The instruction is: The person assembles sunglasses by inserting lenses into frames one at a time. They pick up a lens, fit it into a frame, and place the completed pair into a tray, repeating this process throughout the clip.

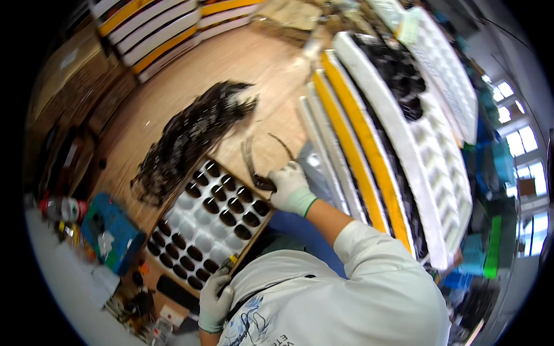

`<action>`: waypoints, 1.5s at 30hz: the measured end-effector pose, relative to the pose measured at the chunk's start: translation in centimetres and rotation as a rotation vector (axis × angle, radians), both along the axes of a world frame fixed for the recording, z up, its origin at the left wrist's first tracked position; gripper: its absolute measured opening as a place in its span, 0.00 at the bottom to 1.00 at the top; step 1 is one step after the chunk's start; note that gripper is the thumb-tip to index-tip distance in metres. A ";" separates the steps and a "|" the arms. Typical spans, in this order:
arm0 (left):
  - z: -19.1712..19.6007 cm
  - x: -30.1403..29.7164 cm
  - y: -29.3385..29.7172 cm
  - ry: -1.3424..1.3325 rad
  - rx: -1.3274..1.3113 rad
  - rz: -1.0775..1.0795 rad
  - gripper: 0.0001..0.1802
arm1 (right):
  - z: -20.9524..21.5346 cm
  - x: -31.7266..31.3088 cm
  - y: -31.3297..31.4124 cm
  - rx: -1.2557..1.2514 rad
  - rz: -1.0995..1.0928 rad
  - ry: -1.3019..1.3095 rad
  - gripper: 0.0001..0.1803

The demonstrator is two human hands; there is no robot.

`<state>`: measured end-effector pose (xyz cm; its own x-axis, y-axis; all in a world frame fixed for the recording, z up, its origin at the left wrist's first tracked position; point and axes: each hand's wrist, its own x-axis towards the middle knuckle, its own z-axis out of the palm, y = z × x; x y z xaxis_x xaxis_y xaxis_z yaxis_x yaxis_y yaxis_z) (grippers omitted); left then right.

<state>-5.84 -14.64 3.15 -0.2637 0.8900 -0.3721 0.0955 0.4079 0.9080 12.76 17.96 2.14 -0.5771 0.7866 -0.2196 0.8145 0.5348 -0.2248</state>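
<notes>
My right hand (291,187), in a white glove, is closed on a pair of dark sunglasses (265,183) at the right edge of a tray. Its thin arms stick out past my fingers, and motion blurs them. The shallow tray (167,206) holds rows of dark oval lenses (228,217) in pale round pockets, several of them without a lens. My gloved left hand (215,297) is curled by the tray's near edge. A small yellow-and-black tool (231,260) shows at its fingertips; its grip there is partly hidden.
A long heap of dark spectacle parts (190,135) lies beyond the tray on the wooden table (133,121). Stacked white and yellow foam trays (369,155) rise at the right. Cardboard boxes (75,86) stand far left, with a blue box (112,233) and a bottle (63,209) nearer.
</notes>
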 end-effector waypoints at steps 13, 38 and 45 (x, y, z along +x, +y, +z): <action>-2.6 4.2 5.0 -0.218 -0.006 -0.166 0.15 | 28.1 24.7 3.9 0.735 -0.119 0.128 0.21; -2.9 9.7 15.5 0.259 0.081 -0.023 0.20 | 18.5 39.7 25.1 0.456 0.132 0.187 0.25; -6.9 -14.4 18.1 0.820 -0.168 0.912 0.40 | 20.7 40.6 25.2 0.318 -0.183 0.130 0.27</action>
<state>-20.28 3.48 -3.73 -0.9708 0.2164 0.1030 0.2309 0.7292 0.6442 53.36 43.19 22.81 -0.4274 0.8963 0.1180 0.8788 0.4425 -0.1787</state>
